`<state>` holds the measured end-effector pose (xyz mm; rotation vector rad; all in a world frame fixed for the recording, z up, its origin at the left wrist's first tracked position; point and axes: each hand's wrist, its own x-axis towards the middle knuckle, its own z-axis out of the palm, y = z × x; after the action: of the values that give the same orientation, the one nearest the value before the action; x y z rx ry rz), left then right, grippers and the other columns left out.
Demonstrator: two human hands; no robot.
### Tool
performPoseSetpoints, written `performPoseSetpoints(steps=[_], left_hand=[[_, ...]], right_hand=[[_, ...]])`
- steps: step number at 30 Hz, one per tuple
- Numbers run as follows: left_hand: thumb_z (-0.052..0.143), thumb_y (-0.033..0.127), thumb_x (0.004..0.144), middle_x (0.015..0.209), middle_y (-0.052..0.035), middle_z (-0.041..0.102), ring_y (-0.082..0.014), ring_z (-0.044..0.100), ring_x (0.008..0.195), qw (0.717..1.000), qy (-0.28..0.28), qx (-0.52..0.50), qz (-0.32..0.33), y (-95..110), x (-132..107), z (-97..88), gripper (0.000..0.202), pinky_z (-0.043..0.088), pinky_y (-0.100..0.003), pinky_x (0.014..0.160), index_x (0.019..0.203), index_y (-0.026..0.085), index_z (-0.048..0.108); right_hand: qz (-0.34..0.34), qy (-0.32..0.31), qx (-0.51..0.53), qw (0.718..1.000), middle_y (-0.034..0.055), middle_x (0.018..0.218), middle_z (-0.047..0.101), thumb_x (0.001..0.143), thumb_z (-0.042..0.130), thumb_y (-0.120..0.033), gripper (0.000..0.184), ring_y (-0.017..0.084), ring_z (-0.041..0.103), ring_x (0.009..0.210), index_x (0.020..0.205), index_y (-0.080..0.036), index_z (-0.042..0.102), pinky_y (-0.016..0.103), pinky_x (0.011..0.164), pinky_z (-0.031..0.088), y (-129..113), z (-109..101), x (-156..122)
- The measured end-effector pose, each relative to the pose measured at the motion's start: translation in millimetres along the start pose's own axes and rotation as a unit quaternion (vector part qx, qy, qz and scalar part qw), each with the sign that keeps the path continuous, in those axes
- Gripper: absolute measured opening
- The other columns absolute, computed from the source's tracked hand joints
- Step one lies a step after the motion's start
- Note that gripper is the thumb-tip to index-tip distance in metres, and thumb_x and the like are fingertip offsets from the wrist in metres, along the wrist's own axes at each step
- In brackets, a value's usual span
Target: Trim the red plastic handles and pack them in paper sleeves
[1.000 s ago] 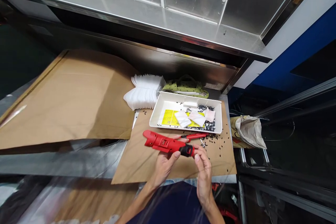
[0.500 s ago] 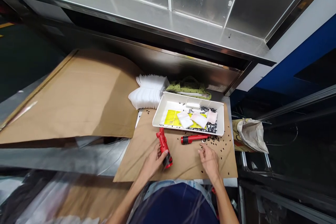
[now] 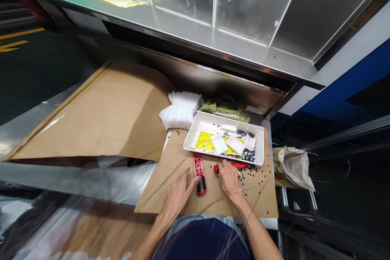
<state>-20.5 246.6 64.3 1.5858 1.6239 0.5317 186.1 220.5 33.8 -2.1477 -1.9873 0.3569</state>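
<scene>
A red and black plastic housing shell (image 3: 199, 170) lies on the cardboard sheet with its ribbed inside facing up. My left hand (image 3: 178, 193) is beside it, fingers spread, the thumb at its black end. My right hand (image 3: 229, 178) has its fingers closed over a second red and black housing shell (image 3: 240, 165), which lies sideways below the white tray; the hand covers part of it. A small shiny metal piece (image 3: 240, 176) is by the right hand. Small black parts (image 3: 254, 170) are scattered to its right.
The white tray (image 3: 186, 146) holds black parts, yellow labels and pale pads. A stack of white foam sheets (image 3: 179, 113) and a green bag (image 3: 227, 107) stand behind. A large cardboard piece (image 3: 122, 118) is at left; a paper bag (image 3: 292, 166) is at right.
The left shell has gone from my left hand's grip to lying inside-up on the cardboard, and that hand has opened. My right hand has moved left onto the other shell. The view has shifted.
</scene>
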Motion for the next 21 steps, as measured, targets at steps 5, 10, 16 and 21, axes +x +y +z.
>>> performPoseSetpoints(steps=[5,10,16,21], left_hand=[[0.060,0.067,0.086,0.106,-0.0116,0.079,-0.0333,0.071,0.110,0.927,-0.207,-0.295,-0.106,20,-8,-2.2,0.053,0.052,-0.043,0.101,0.103,0.019,0.076],[0.080,0.066,0.074,0.118,-0.0131,0.075,-0.0293,0.069,0.117,0.663,-0.492,-0.556,-0.098,54,-26,21.1,0.069,0.051,-0.041,0.101,0.123,0.019,0.071],[0.088,0.049,0.074,0.123,-0.0105,0.072,-0.0309,0.066,0.123,0.750,-0.338,-0.568,-0.018,64,-37,41.9,0.079,0.050,-0.044,0.107,0.143,0.025,0.056],[0.088,0.049,0.074,0.123,-0.0095,0.072,-0.0320,0.065,0.124,0.809,-0.237,-0.537,0.014,71,-46,35.5,0.079,0.046,-0.050,0.115,0.142,0.025,0.054]], right_hand=[[-0.058,0.119,0.178,0.975,0.0052,0.097,0.063,0.089,0.062,-0.014,0.044,0.021,0.063,0.089,0.132,-0.026,0.067,0.031,0.075,0.053,7,-42,-53],[-0.146,0.200,0.335,0.909,-0.0008,0.081,0.048,0.091,0.064,-0.014,0.046,0.016,0.055,0.075,0.130,-0.038,0.071,0.027,0.066,0.051,-3,-82,-92],[0.029,0.191,0.386,0.902,0.0051,0.110,0.060,0.088,0.071,-0.023,0.046,0.018,0.059,0.092,0.133,-0.034,0.069,0.029,0.082,0.051,9,-101,-121],[0.199,0.177,0.531,0.804,0.0059,0.102,0.059,0.085,0.076,-0.049,0.026,0.019,0.057,0.089,0.088,-0.023,0.080,0.028,0.076,0.048,4,-87,-134]])
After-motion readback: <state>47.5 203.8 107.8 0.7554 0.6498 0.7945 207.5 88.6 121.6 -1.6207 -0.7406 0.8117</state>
